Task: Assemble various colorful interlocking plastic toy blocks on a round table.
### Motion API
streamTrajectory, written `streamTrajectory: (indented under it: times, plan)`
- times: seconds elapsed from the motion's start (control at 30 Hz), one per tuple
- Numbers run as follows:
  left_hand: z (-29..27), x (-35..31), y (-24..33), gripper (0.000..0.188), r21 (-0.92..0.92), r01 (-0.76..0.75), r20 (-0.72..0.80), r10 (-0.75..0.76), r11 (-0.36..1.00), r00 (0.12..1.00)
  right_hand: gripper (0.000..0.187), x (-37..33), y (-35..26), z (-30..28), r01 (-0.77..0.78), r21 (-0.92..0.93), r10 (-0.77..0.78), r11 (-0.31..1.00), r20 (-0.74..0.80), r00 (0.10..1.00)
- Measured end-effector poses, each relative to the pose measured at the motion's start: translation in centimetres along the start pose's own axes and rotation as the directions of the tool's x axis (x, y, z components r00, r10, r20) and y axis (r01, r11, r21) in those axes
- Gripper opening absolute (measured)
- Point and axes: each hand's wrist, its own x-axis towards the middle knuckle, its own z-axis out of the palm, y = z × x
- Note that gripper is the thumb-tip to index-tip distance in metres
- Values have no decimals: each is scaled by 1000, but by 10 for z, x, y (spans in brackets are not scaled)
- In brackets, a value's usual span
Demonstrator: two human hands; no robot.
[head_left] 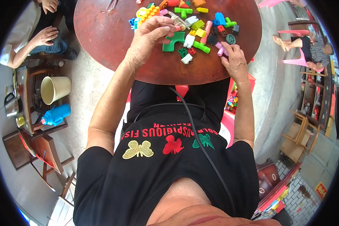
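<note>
My left hand (151, 39) is raised over the round table's near side, its thumb and fingers pinched on a small pink-red toy piece (178, 28) that the fingers partly cover. To the right, my right hand (235, 62) rests at the table with its fingers closed round a purple tube block (221, 50). Between the hands lie a green curved block (174, 41), a white block (187, 58), a pink tube (206, 31) and a green tube block (202, 47). A yellow studded block (149, 13) is part of a cluster behind my left hand.
Several more coloured blocks, among them a blue one (219, 18), spread over the brown table (101, 41). A pink stool (252, 84) with small coloured pieces stands below right. Another person's hand (45, 35) is at the far left; someone sits at the right (320, 52).
</note>
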Motion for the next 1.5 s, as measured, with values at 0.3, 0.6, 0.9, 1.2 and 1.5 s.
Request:
streamTrajectory:
  times: [0.3, 0.6, 0.9, 1.2, 1.5]
  plan:
    - [8, -6, -3, 29, 175, 27, 100, -45, 984, 994, 26, 15, -26, -13, -226, 689, 239, 689, 78, 968]
    - [13, -6, -8, 42, -193, 210, 2, -214, 958, 977, 22, 69, -109, -7, 111, 701, -19, 705, -137, 990]
    - [8, -3, 4, 21, -136, 203, -128, -220, 970, 967, 22, 130, -29, 36, -124, -133, 141, 983, 122, 983]
    - [0, -6, 7, 16, -47, 130, -146, -135, 990, 980, 30, 139, -45, -12, -147, 623, 302, 768, -150, 941]
    - [-1, -6, 9, 36, 303, 184, 43, -206, 935, 978, 18, 114, -134, -9, 64, 914, 92, 401, -109, 990]
